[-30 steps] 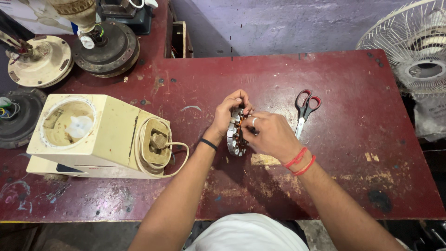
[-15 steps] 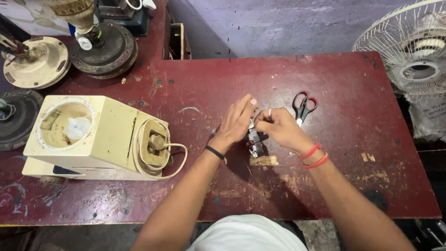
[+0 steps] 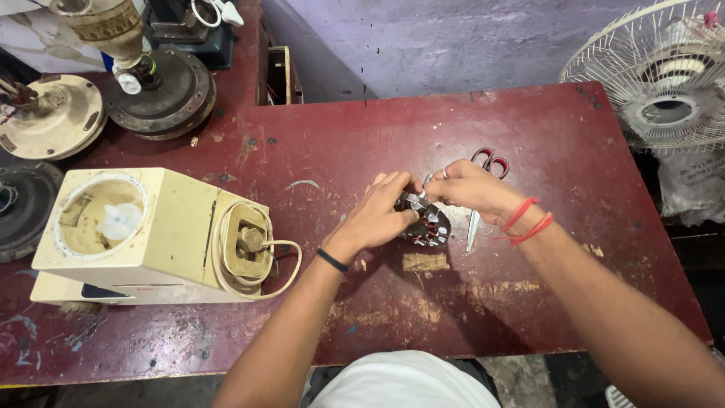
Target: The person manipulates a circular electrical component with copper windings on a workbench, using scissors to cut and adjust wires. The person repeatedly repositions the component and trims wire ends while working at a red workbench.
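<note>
hands (image 3: 381, 215) half hide the stator (image 3: 429, 227).

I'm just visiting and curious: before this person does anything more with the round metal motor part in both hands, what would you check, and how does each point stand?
1. Both hands on the round slotted metal motor core: ok; left hand and right hand touch it.
2. Core supported by the worn red wooden table: cannot tell, hands hide its underside.
3. Red-handled scissors out of the way: not ok, right beside the right hand.
4. Cream mixer base apart from the work: ok.
5. Its cream cord away from the hands: ok.
</note>
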